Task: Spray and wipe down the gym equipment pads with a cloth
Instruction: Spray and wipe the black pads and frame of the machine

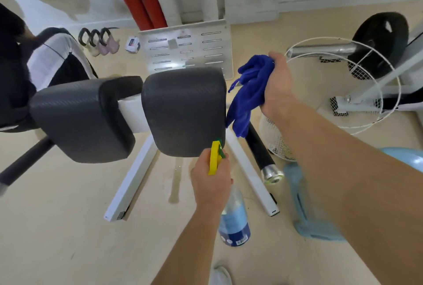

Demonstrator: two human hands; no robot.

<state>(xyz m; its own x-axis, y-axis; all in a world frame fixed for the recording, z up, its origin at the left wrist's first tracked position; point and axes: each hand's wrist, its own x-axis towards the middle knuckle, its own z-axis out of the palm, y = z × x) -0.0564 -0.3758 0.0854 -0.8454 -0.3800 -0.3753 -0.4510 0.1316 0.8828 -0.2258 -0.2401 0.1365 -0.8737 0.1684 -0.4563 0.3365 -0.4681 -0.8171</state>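
Two dark grey pads sit side by side on a white frame: the left pad [82, 117] and the right pad [185, 110]. My left hand [211, 181] grips a spray bottle [234, 220] with a yellow and green trigger head, its nozzle close to the right pad's near right corner. My right hand [278, 83] holds a bunched blue cloth [248, 94] that hangs just off the right pad's right edge.
A white metal footplate [185, 49] lies behind the pads, with two red punching bags [142, 1] and kettlebells [98, 41] by the wall. At right are a white fan guard [343, 83], a black weight plate [380, 42], a black handle bar [261, 149] and a light blue object [306, 207].
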